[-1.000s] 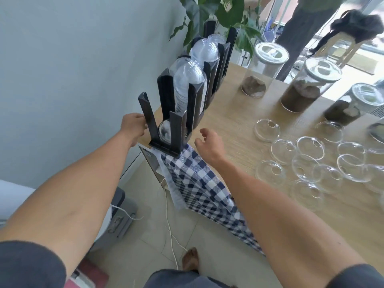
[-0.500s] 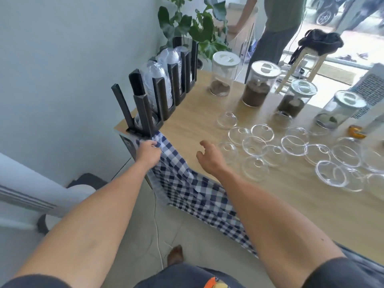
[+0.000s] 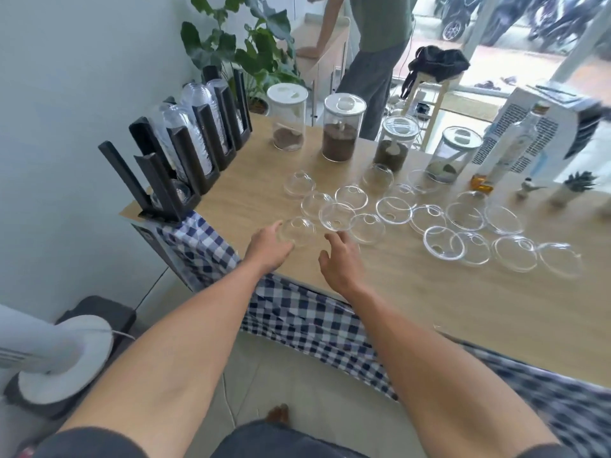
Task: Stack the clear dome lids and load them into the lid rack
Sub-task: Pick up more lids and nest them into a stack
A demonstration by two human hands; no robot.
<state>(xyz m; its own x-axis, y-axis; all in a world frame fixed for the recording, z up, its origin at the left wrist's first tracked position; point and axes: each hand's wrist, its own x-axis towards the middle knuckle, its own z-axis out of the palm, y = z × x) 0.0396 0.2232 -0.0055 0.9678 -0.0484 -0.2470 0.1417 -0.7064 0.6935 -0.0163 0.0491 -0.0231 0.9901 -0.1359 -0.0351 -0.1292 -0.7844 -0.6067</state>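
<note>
Wooden table [image 3: 429, 302]: left hand [image 3: 268, 246] touching nearest dome lid [image 3: 297, 230].

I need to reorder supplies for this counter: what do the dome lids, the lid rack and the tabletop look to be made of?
Dome lids: thin clear plastic by the look, glossy, the table showing through. Glass can't be ruled out.
Lid rack: black and matte, likely plastic or painted wood; which is unclear.
Tabletop: pale wood grain, smooth, perhaps laminate.
</note>
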